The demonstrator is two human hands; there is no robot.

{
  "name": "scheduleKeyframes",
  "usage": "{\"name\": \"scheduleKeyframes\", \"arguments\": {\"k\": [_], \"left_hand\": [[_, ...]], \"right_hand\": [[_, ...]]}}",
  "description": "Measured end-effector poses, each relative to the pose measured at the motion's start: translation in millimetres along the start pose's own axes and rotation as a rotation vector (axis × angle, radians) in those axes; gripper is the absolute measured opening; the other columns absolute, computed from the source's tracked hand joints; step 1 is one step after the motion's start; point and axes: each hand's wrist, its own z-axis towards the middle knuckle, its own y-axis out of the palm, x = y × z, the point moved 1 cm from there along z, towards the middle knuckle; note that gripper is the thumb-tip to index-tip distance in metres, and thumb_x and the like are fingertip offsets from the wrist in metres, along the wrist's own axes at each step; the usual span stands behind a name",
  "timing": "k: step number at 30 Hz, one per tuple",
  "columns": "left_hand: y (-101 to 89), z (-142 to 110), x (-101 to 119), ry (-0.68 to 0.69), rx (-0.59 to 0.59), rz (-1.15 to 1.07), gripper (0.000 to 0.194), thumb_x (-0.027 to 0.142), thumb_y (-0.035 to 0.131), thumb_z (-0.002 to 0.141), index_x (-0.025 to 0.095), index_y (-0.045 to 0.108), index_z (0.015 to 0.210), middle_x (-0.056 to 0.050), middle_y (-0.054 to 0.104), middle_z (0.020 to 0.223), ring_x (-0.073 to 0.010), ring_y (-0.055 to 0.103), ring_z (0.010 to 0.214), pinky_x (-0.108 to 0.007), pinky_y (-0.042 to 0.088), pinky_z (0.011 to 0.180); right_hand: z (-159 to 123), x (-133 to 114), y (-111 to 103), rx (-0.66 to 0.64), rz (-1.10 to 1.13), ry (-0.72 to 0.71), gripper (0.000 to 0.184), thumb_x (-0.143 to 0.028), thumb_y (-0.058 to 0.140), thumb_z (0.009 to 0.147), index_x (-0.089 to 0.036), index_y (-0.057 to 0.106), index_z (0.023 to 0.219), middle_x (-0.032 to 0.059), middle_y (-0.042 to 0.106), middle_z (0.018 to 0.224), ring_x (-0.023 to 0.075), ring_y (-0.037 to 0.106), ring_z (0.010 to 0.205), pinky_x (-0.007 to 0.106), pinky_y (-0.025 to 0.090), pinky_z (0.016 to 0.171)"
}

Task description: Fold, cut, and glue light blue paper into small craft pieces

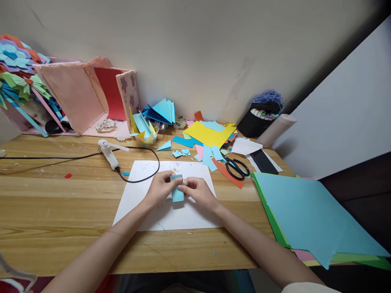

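A small light blue piece of paper (178, 194) is pinched between both my hands, just above a white sheet (134, 211) on the table. My left hand (161, 188) grips its left side, the thumb lying across the front. From the right, my right hand (198, 190) holds its edge between thumb and fingers. The paper stands roughly upright, taller than wide; whether it is folded I cannot tell. Beyond the white sheet lie small blue paper hearts (181, 153) and a folded blue paper triangle (165, 146).
Black-handled scissors (236, 167) rest among paper scraps (210, 134) at the back right. A white glue gun (108, 154) with a black cord is on the left. Large coloured sheets (305, 207) overhang the table's right edge. A pen holder (255, 122) stands by the wall.
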Motion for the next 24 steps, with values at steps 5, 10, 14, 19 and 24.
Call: {"name": "scheduleKeyframes", "arguments": {"k": [5,10,14,19,24], "left_hand": [[1.4,1.0,0.1,0.000,0.094,-0.071,0.029,0.039,0.058,0.069,0.015,0.047,0.058,0.004,0.046,0.053,-0.0082,0.041,0.050,-0.019,0.032,0.047],[-0.4,-4.7,2.0,0.111,0.066,0.276,0.026,0.036,0.056,0.071,0.017,0.046,0.056,0.004,0.049,0.053,-0.0099,0.044,0.053,-0.020,0.030,0.050],[0.4,-10.4,2.4,0.101,-0.066,0.391,0.032,0.040,0.046,0.078,0.017,0.053,0.058,0.001,0.055,0.052,-0.0115,0.047,0.051,-0.021,0.029,0.049],[-0.2,-12.3,4.8,0.165,0.028,0.403,0.034,0.037,0.041,0.083,0.017,0.062,0.066,-0.001,0.061,0.062,-0.0130,0.052,0.059,-0.021,0.033,0.054],[-0.9,-11.7,4.0,0.183,0.045,0.458,0.032,0.036,0.043,0.082,0.018,0.065,0.068,-0.002,0.063,0.062,-0.0133,0.053,0.059,-0.021,0.034,0.056]], "right_hand": [[5.7,0.1,-8.8,0.063,0.153,-0.056,0.020,-0.035,0.064,0.070,-0.015,0.061,0.071,0.0018,0.062,0.071,0.0131,0.056,0.066,0.025,0.044,0.064],[5.1,1.6,-12.6,0.189,0.131,-0.058,0.017,-0.033,0.064,0.069,-0.016,0.063,0.070,0.0022,0.062,0.069,0.0135,0.057,0.066,0.025,0.044,0.062],[4.4,-0.4,-13.3,0.144,0.035,-0.083,0.012,-0.027,0.063,0.069,-0.016,0.064,0.066,0.0023,0.063,0.067,0.0138,0.057,0.064,0.025,0.045,0.061],[8.7,-1.9,-25.4,-0.046,0.107,-0.057,0.016,-0.027,0.061,0.070,-0.017,0.069,0.079,0.0041,0.069,0.076,0.0152,0.062,0.070,0.028,0.048,0.067],[8.9,-0.3,-32.1,-0.108,0.073,-0.059,0.019,-0.026,0.062,0.070,-0.018,0.070,0.086,0.0047,0.070,0.083,0.0168,0.063,0.077,0.030,0.049,0.072]]}}
